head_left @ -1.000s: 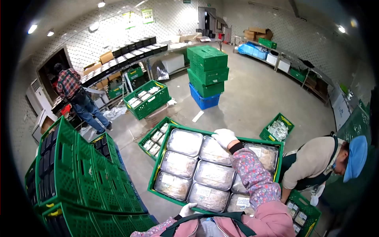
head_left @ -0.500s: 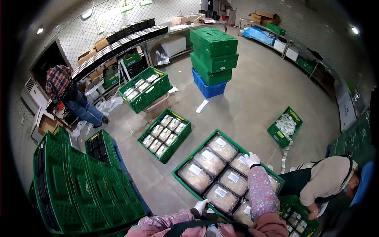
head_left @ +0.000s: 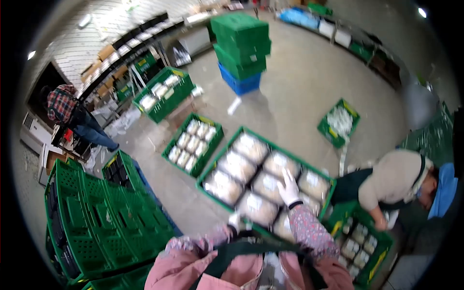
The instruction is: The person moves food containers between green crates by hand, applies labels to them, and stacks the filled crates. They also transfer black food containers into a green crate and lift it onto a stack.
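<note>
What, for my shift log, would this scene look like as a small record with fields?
left hand: gloved left hand at the near side of the large crate
right hand: gloved right hand over the packs; contact unclear
crate contents: packs in rows, lids catching the light
pack labels: too blurred to read
co-worker: person in blue cap, bent over a smaller crate at right
floor, ahead: green crates stacked on a blue crate

Green crates (head_left: 240,43) stacked on a blue crate (head_left: 239,81), white strip (head_left: 234,106) nearby on the grey floor (head_left: 295,92), plaid-shirted person (head_left: 63,105) at far left, blurred blue sheeting (head_left: 298,18), probably plastic
</note>
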